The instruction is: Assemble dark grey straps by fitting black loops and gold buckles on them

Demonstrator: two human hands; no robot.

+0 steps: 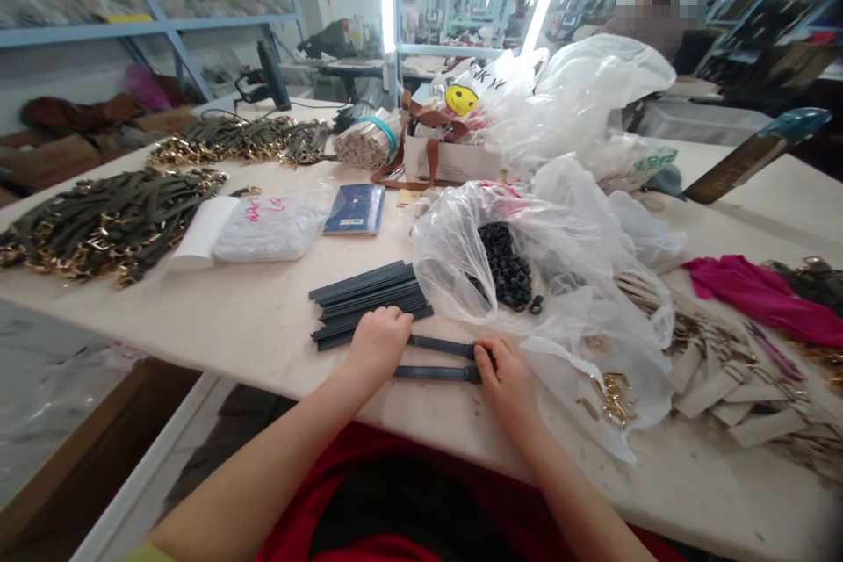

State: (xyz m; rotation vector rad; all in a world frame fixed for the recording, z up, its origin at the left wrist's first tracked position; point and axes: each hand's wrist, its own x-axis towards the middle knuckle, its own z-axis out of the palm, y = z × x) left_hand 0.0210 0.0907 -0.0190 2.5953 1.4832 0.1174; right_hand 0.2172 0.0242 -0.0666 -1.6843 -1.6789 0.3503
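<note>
A dark strap [443, 346] stretches between my two hands just above or on the table. My left hand [382, 342] is closed over its left part, beside a stack of dark straps [365, 294]. At the strap's right end, my right hand [506, 373] is closed, with thumb and fingers on the tip. A second dark strap [431, 373] lies nearer to me, its right end by my right thumb and its left end partly behind my left hand. Small black loops [504, 268] fill an open clear plastic bag [448, 237] beyond my hands.
Gold-coloured metal clasps [616, 399] lie on plastic at right, near beige straps [731, 378] and magenta cloth [757, 294]. A blue booklet [354, 209], a white packet [270, 228] and olive straps with metal fittings [111, 219] are at left. Bulky plastic bags [586, 97] stand behind.
</note>
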